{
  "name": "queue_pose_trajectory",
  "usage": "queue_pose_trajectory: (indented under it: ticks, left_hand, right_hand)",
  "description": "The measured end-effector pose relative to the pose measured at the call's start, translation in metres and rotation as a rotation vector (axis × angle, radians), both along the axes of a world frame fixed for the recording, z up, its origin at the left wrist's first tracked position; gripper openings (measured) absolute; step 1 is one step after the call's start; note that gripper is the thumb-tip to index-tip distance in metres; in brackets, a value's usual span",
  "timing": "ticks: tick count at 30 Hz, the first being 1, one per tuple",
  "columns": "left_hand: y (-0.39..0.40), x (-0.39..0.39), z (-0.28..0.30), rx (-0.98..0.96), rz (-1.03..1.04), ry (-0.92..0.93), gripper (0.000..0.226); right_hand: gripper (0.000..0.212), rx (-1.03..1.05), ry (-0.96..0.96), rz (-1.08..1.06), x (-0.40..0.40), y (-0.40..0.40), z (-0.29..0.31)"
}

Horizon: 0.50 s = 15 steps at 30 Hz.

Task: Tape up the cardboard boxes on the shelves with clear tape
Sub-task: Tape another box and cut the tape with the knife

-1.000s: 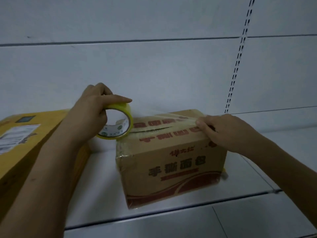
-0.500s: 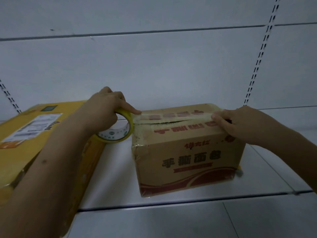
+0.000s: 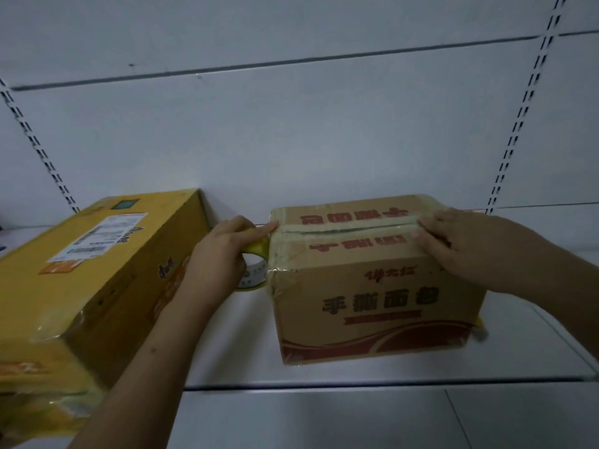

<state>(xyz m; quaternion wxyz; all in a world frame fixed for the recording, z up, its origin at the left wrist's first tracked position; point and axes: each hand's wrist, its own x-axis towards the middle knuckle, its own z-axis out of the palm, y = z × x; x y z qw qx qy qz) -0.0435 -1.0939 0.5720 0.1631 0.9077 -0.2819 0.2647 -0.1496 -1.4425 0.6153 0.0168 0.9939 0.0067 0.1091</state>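
box [image 3: 372, 280] on shelf [image 3: 324, 416], tape strip along its top seam | left hand [image 3: 223, 254] at box's left top edge, fingers curled round tape roll [image 3: 254, 270], forefinger out to the edge | right hand [image 3: 466, 244] on box's right top end, fingers pressing flat | yellow box [image 3: 90, 280] left of box
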Motion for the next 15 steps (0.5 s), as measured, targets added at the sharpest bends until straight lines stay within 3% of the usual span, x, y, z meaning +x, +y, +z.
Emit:
queue_pose_trajectory:
  ticks: [2,5,9,12,15]
  left_hand:
    - [-0.004,-0.002,-0.004,-0.047,0.009,0.001,0.084]
    - [-0.006,-0.002,-0.006,-0.073,0.005,-0.012,0.081]
    - [-0.006,-0.005,-0.003,-0.106,-0.035,0.017,0.08]
    - [-0.003,-0.009,-0.001,-0.113,-0.044,0.044,0.08]
    - [0.002,-0.02,0.002,-0.098,-0.021,0.038,0.073]
  right_hand:
    - [0.103,0.009,0.012,-0.01,-0.002,0.018,0.001]
    - [0.096,0.066,0.1,0.124,-0.005,0.074,0.007]
    - [0.109,-0.014,0.148,0.197,0.016,0.134,0.002]
    - [0.11,-0.053,0.15,0.22,0.026,0.137,-0.001]
    - [0.097,-0.044,0.21,0.358,0.027,0.126,0.0]
